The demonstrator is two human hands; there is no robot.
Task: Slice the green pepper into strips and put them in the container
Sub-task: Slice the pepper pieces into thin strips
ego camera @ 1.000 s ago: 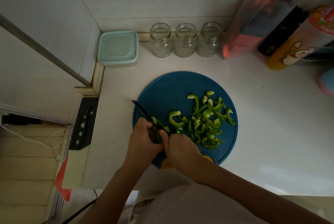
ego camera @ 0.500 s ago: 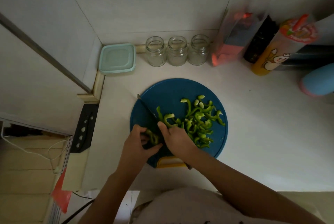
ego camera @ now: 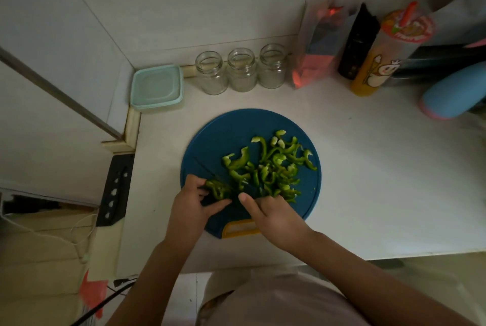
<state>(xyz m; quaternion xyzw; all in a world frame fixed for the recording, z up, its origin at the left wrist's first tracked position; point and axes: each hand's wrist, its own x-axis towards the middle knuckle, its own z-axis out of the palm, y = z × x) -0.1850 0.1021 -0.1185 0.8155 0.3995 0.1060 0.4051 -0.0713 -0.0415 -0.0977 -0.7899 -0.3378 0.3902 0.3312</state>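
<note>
**Pepper partly cut, strips on the board, container closed**

Item inspected: green pepper. Most of it lies as cut pepper strips [ego camera: 273, 165], bright green, curved and uneven in length, heaped loosely on the right half of a round blue cutting board [ego camera: 210, 136] on the pale counter [ego camera: 368, 181]. An uncut pepper piece [ego camera: 217, 190] sits at the board's near left.

My left hand [ego camera: 189, 204] grips that piece, fingertips curled onto it and thumb stretched out below. My right hand [ego camera: 273, 218] is closed around the knife [ego camera: 207, 170], whose dark blade runs up and left across the board, passing just beside the uncut piece.

The container [ego camera: 157, 87], with a mint lid on it, stands in the back left corner, well apart from the board, next to three glass jars [ego camera: 241, 70].

Limits of view: the knife handle is covered by my right hand. The blade is dark against the blue board and its edge is hard to trace. I cannot tell whether it touches the pepper. The light is dim.
</note>
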